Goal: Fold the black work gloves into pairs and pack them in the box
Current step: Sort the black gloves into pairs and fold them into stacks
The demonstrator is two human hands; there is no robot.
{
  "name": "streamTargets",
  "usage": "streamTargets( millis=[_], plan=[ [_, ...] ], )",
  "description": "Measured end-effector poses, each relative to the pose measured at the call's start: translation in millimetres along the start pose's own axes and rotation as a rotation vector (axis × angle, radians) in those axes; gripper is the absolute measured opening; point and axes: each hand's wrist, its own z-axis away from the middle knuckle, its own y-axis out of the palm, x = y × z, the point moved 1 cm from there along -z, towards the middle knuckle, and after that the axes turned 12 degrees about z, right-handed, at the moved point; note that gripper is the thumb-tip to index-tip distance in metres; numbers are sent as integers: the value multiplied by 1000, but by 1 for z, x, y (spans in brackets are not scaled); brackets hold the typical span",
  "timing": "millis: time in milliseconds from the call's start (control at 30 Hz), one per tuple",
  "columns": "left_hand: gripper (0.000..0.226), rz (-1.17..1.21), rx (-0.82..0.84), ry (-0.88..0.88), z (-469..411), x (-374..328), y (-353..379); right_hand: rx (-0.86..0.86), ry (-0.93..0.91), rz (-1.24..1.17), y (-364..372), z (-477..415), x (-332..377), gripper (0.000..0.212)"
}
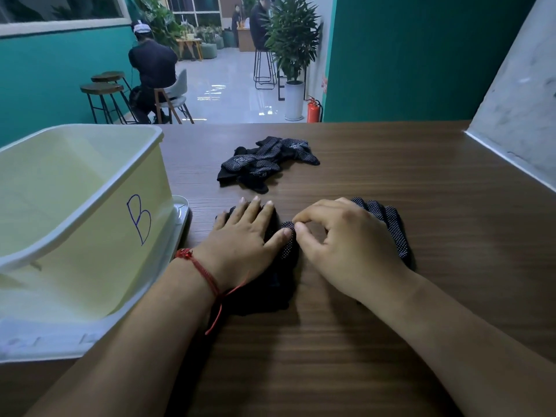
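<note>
On the table [391,182], left hand [240,242] spread flat on a glove [270,296], right hand [346,248] curled, apparently pinching it.

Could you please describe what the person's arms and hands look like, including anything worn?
Both forearms are bare, with no sleeves in view. The left hand has a red braided string bracelet at the wrist, its loose ends trailing. The right hand wears nothing: no ring, watch or glove shows.
</note>
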Motion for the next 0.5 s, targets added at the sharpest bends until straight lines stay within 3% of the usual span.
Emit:
streamTargets(
  millis=[333,500],
  plan=[
    [60,178,-288,-152,-16,32,-26,212,-138,-47,26,-97,19,37],
    [53,216,-357,-190,-20,41,-27,435,-305,308,65,-159,38,48]
  ],
)
